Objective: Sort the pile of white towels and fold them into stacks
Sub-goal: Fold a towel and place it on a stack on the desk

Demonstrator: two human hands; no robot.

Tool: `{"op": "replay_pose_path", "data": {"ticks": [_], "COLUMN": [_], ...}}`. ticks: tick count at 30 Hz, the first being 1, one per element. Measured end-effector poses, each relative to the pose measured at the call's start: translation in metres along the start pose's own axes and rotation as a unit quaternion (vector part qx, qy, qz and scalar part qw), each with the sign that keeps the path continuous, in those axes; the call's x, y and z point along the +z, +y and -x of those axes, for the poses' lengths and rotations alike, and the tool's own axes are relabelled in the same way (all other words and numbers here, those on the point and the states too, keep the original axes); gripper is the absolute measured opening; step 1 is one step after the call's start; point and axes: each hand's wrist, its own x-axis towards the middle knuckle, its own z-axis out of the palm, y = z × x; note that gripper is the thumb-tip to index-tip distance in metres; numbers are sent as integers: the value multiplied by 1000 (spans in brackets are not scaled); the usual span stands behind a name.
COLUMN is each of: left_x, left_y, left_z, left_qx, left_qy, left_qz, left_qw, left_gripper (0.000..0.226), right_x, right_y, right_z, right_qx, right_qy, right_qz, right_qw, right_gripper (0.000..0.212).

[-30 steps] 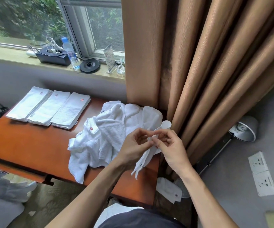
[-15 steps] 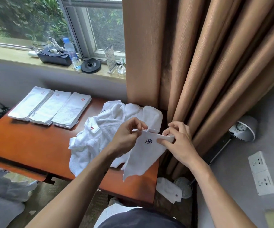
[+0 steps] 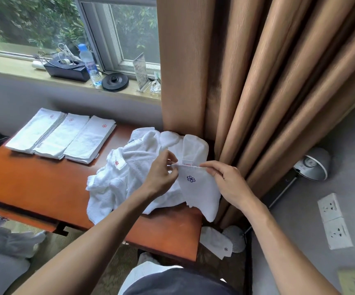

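The left hand (image 3: 161, 175) pinches the top left corner of a small white towel (image 3: 201, 194) between thumb and fingertips. The right hand (image 3: 227, 184) pinches the top right corner the same way, its other fingers curled in. The towel is held in the air over the right end of the counter (image 3: 33, 179), just in front of the loose pile of towels (image 3: 125, 177). Its top edge runs nearly level between the two hands and its blue flower mark faces the person. The long axis hangs downward and leans a little right, with the lower end drooping past the counter's right near corner. To do this step well, I would draw the hands a little apart until the top edge is taut. The towel can then be laid flat on bare wood near the front edge, so the corners can be matched before folding. Three folded stacks (image 3: 61, 135) lie side by side along the far left edge, each with a red mark, so this blue-marked towel probably needs a stack of its own. Another small cloth (image 3: 215, 241) lies on the floor below the right end, beside the curtain (image 3: 257, 81).
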Motion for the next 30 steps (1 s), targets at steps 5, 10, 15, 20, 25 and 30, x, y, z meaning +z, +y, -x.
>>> {"op": "replay_pose_path", "data": {"ticks": [5, 10, 15, 20, 25, 30], "left_x": [5, 2, -13, -37, -73, -128], "left_y": [8, 7, 0, -5, 0, -15], "left_z": [1, 3, 13, 19, 26, 37], "left_qx": [-12, -16, -72, -89, -65, -74], "left_qy": [40, 50, 96, 126, 165, 217], "left_qz": [-13, -35, -18, -12, -18, -38], "left_qw": [999, 998, 993, 988, 984, 973], "left_gripper": [13, 15, 26, 32, 34, 21], "right_x": [-5, 7, 25, 40, 59, 96], "right_y": [14, 18, 2, -16, -42, -77], "right_z": [0, -4, -15, -30, -49, -65], "right_qx": [12, 24, 3, 1, -30, -87], "right_qy": [-33, -8, -29, -36, -53, -85], "right_qz": [69, 11, -42, -67, -50, -28], "right_qw": [997, 1000, 999, 997, 997, 992], "right_gripper": [23, 26, 34, 33, 26, 25]}}
